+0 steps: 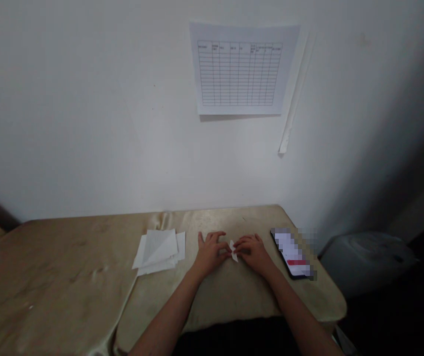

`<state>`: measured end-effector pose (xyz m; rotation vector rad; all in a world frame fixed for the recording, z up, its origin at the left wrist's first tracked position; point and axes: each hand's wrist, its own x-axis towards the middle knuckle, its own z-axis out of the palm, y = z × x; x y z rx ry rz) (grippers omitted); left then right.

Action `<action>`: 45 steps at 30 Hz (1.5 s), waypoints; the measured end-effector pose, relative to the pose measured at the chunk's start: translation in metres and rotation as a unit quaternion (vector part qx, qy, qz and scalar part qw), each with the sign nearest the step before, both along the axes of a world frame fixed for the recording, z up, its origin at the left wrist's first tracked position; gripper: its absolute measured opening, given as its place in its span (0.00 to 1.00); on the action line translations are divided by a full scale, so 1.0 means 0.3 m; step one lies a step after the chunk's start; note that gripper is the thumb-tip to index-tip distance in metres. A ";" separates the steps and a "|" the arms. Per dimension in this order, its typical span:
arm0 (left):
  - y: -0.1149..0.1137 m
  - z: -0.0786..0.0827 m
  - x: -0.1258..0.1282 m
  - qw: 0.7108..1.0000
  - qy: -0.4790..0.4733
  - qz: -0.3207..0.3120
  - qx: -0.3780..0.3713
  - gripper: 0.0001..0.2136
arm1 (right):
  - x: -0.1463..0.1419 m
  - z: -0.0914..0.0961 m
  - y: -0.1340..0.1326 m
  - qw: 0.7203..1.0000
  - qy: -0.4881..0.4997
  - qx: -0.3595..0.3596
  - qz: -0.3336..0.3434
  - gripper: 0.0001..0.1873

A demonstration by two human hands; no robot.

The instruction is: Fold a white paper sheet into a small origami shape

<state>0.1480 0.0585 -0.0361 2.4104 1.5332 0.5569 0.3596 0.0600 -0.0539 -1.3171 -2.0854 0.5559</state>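
A small folded piece of white paper (233,250) stands between my two hands on the tan-covered table (86,267). My left hand (211,251) rests on the table with its thumb and fingertips pinching the paper's left side. My right hand (252,251) has its fingers curled onto the paper's right side. Most of the paper is hidden by my fingers.
A loose stack of white paper sheets (159,251) lies left of my hands. A phone (293,253) with a lit screen lies to the right near the table's edge. A printed grid sheet (239,69) hangs on the white wall. A grey bin (363,259) stands right of the table.
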 end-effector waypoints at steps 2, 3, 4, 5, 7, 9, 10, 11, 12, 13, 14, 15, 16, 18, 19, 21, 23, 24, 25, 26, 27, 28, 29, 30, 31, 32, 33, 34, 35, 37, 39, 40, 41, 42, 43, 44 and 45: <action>-0.003 0.002 -0.002 1.000 -0.005 -0.009 0.000 0.06 | -0.003 0.000 -0.001 1.000 -0.002 0.006 -0.003 0.09; -0.005 0.003 -0.003 1.000 -0.008 -0.014 0.001 0.06 | -0.004 0.000 -0.003 1.000 -0.002 0.008 -0.004 0.08; -0.007 0.004 -0.004 1.000 -0.011 -0.018 0.002 0.07 | -0.006 0.001 -0.005 1.000 0.000 0.009 -0.005 0.08; -0.009 0.004 -0.003 1.000 -0.014 -0.022 0.003 0.08 | -0.009 0.002 -0.008 1.000 0.003 0.010 -0.007 0.07; -0.010 0.003 -0.001 0.999 -0.018 -0.025 0.005 0.09 | -0.013 0.006 -0.014 1.000 0.009 0.010 -0.012 0.07; -0.009 -0.001 0.003 0.999 -0.023 -0.026 0.007 0.09 | -0.017 0.008 -0.019 1.000 0.009 0.007 -0.018 0.07; -0.008 -0.004 0.006 0.999 -0.025 -0.025 0.009 0.08 | -0.018 0.009 -0.020 1.000 0.008 0.006 -0.020 0.07; -0.007 -0.007 0.009 0.999 -0.028 -0.024 0.011 0.07 | -0.019 0.008 -0.020 1.000 0.007 0.005 -0.022 0.07; -0.006 -0.010 0.012 0.999 -0.031 -0.023 0.014 0.05 | -0.020 0.007 -0.019 1.000 0.006 0.005 -0.024 0.07; -0.006 -0.012 0.014 0.999 -0.034 -0.022 0.017 0.04 | -0.020 0.005 -0.018 1.000 0.006 0.006 -0.025 0.07; -0.006 -0.014 0.017 0.999 -0.036 -0.021 0.020 0.03 | -0.019 0.003 -0.016 1.000 0.006 0.006 -0.026 0.07; -0.006 -0.015 0.019 0.999 -0.038 -0.019 0.023 0.03 | -0.019 -0.001 -0.014 1.000 0.007 0.006 -0.026 0.07; -0.006 -0.016 0.021 0.999 -0.041 -0.017 0.024 0.03 | -0.018 -0.004 -0.011 1.000 0.007 0.006 -0.026 0.06; -0.007 -0.016 0.023 0.999 -0.046 -0.012 0.023 0.03 | -0.018 -0.011 -0.008 1.000 0.009 0.005 -0.027 0.06; -0.007 -0.017 0.024 0.999 -0.048 -0.008 0.019 0.03 | -0.018 -0.013 -0.008 1.000 0.010 0.005 -0.029 0.06; -0.005 -0.017 0.025 0.998 -0.056 0.006 0.003 0.03 | -0.019 -0.015 -0.010 0.999 0.007 0.008 -0.032 0.05; -0.003 -0.018 0.026 0.997 -0.065 0.028 -0.015 0.04 | -0.022 -0.011 -0.015 0.999 0.000 0.015 -0.031 0.06; -0.002 -0.018 0.027 0.997 -0.070 0.039 -0.023 0.04 | -0.024 -0.009 -0.018 0.999 -0.006 0.018 -0.030 0.06; 0.000 -0.018 0.028 0.996 -0.073 0.047 -0.031 0.03 | -0.026 -0.006 -0.021 0.999 -0.012 0.020 -0.030 0.07; 0.001 -0.018 0.028 0.995 -0.075 0.053 -0.037 0.03 | -0.028 -0.004 -0.023 0.999 -0.017 0.021 -0.031 0.08; 0.002 -0.018 0.029 0.995 -0.076 0.056 -0.041 0.03 | -0.029 -0.002 -0.024 0.999 -0.022 0.022 -0.032 0.08; 0.004 -0.017 0.030 0.994 -0.076 0.058 -0.045 0.03 | -0.029 -0.001 -0.025 0.999 -0.026 0.024 -0.033 0.09; 0.004 -0.017 0.030 0.994 -0.076 0.058 -0.048 0.03 | -0.030 -0.001 -0.025 0.999 -0.027 0.025 -0.033 0.09; 0.005 -0.016 0.031 0.994 -0.076 0.058 -0.050 0.03 | -0.030 -0.002 -0.024 0.999 -0.026 0.027 -0.033 0.09; 0.006 -0.014 0.031 0.994 -0.077 0.059 -0.051 0.03 | -0.029 -0.003 -0.022 0.999 -0.024 0.027 -0.033 0.09; 0.007 -0.013 0.031 0.994 -0.077 0.059 -0.052 0.03 | -0.029 -0.004 -0.021 0.999 -0.021 0.027 -0.033 0.09; 0.007 -0.012 0.031 0.994 -0.077 0.059 -0.054 0.03 | -0.028 -0.005 -0.020 0.999 -0.018 0.026 -0.033 0.09; 0.008 -0.011 0.032 0.994 -0.077 0.059 -0.055 0.03 | -0.028 -0.005 -0.019 0.999 -0.016 0.026 -0.034 0.10; 0.008 -0.010 0.032 0.994 -0.077 0.060 -0.056 0.03 | -0.028 -0.004 -0.019 0.999 -0.016 0.025 -0.034 0.10; 0.008 -0.007 0.035 0.993 -0.077 0.060 -0.059 0.03 | -0.030 -0.001 -0.020 0.999 -0.021 0.025 -0.037 0.11; 0.007 -0.004 0.039 0.993 -0.076 0.060 -0.062 0.04 | -0.032 0.000 -0.021 0.998 -0.034 0.028 -0.041 0.11; 0.006 -0.003 0.041 0.993 -0.076 0.061 -0.062 0.04 | -0.034 0.001 -0.021 0.998 -0.042 0.030 -0.044 0.11; 0.005 -0.002 0.044 0.993 -0.076 0.062 -0.062 0.04 | -0.036 0.000 -0.021 0.997 -0.049 0.033 -0.048 0.11; 0.004 -0.001 0.046 0.993 -0.075 0.062 -0.062 0.04 | -0.038 0.000 -0.021 0.997 -0.055 0.035 -0.053 0.11; 0.003 -0.001 0.048 0.993 -0.073 0.062 -0.062 0.04 | -0.039 -0.001 -0.021 0.996 -0.059 0.037 -0.057 0.11; 0.003 -0.001 0.050 0.994 -0.070 0.061 -0.061 0.04 | -0.041 -0.002 -0.021 0.995 -0.063 0.039 -0.061 0.11; 0.003 -0.002 0.051 0.994 -0.067 0.059 -0.059 0.04 | -0.042 -0.003 -0.020 0.995 -0.066 0.040 -0.064 0.10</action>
